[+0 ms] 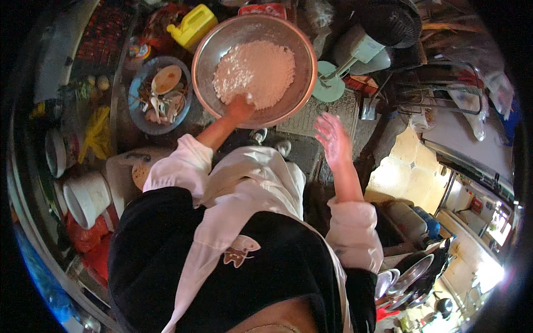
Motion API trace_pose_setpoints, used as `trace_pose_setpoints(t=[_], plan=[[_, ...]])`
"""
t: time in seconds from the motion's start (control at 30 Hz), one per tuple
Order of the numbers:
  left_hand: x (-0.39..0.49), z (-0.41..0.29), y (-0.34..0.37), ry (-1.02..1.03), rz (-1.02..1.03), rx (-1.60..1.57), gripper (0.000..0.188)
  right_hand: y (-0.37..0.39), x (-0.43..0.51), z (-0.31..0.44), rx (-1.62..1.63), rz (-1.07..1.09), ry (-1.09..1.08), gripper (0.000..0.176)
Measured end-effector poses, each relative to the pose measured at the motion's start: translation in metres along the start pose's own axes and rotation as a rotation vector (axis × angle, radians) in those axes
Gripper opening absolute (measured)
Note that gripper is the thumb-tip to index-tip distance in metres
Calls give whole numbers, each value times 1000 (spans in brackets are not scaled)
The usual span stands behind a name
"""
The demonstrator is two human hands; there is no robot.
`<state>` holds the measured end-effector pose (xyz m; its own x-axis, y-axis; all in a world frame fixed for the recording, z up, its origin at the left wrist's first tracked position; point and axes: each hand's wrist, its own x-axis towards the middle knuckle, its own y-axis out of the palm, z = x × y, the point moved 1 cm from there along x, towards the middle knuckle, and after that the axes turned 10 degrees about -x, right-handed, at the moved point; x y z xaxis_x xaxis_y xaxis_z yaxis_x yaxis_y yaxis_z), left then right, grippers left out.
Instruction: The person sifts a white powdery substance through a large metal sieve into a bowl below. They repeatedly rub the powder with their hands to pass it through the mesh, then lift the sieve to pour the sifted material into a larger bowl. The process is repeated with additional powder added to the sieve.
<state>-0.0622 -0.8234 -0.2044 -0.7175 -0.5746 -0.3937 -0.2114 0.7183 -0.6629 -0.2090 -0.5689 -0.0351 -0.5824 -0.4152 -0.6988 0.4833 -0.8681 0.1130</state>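
Observation:
A large round metal basin holds a heap of pale flour-like powder, partly clumped. My left hand reaches over the basin's near rim into the powder's lower left edge; its fingers are partly buried, so whether they grip anything is hidden. To the right of the basin, outside its rim, my right hand is raised with its fingers apart and nothing in it. White powder coats its palm and fingers. Both forearms come out of pushed-up pale sleeves.
Left of the basin sits a blue tub with a bowl, a spoon and scraps. A yellow jug lies behind it. At the right are a green round lid-like thing and a wire rack. White buckets stand at the left.

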Motion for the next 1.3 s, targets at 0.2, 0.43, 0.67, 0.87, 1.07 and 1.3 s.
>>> trace_pose_setpoints(t=[0.2, 0.43, 0.67, 0.87, 1.07, 1.3], plan=[[-34, 9, -48, -145, -137, -227, 45, 25, 100, -27, -144, 243, 150, 48], [11, 65, -11, -174, -232, -476, 45, 79, 194, -89, -108, 143, 372, 52], [83, 83, 5, -171, -277, -350, 57, 109, 253, -147, -50, -75, 555, 53], [131, 123, 8, -107, -461, -83, 68, 120, 290, -185, 10, -266, 581, 48], [150, 151, 29, -45, -512, 122, 75, 117, 305, -206, 217, -241, 586, 64], [157, 142, 21, -86, -469, 4, 74, 137, 306, -193, 220, -114, 594, 80]])
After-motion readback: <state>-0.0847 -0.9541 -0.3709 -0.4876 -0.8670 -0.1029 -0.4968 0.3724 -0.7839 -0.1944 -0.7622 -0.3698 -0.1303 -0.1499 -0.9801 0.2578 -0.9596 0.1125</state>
